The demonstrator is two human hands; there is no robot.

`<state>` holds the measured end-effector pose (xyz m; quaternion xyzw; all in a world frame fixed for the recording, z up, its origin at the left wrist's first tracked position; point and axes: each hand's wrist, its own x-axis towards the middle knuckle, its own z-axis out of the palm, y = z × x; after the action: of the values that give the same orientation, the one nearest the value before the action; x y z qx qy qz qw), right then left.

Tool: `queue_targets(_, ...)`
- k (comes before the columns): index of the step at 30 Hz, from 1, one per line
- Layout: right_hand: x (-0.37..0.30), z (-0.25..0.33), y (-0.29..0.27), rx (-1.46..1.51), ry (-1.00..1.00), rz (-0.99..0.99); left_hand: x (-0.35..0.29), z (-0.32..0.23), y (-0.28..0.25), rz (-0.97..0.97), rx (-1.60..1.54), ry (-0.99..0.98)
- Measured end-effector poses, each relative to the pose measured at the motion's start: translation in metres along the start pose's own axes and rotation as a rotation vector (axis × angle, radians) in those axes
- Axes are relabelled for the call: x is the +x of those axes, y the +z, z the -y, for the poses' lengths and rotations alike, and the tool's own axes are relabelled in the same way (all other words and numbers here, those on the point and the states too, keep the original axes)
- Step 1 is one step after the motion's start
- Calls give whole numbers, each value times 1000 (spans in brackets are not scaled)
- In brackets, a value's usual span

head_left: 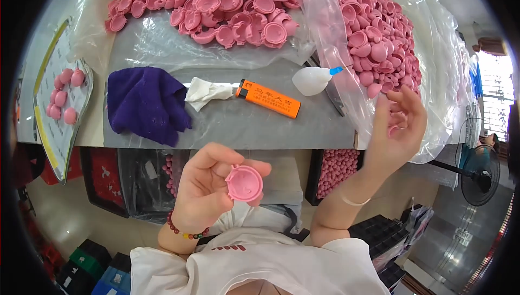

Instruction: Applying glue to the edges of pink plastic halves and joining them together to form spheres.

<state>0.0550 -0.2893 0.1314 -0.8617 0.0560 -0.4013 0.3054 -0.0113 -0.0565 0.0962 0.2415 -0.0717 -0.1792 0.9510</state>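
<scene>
My left hand grips a pink half shell by its rim, between thumb and fingers. Its hollow side faces up, and a small hinge tab shows on the edge. My right hand is at the near edge of the right-hand heap of pink shells, with its fingers curled. Between those fingers a small pink shell piece shows in part; the fingers cover the rest. A second heap of pink half shells lies at the far middle of the table.
On the grey tabletop lie a purple cloth, a white tissue, an orange box cutter and a white squeeze bottle with a blue needle tip. Pink balls rest on a clear-covered sheet at left. Below the table stands a bin of pink balls.
</scene>
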Motion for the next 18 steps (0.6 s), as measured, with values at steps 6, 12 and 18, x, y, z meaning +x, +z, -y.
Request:
queue_targets(6,22,-17,0,-136,208,345,6,4,10,-153,63,-64)
queue_targets(12,-16,28,-20,736,350,740,4,0,10,-214,193,-6)
queue_targets(18,-32,21,-5,229,145,775,5,-4,2,10,168,11)
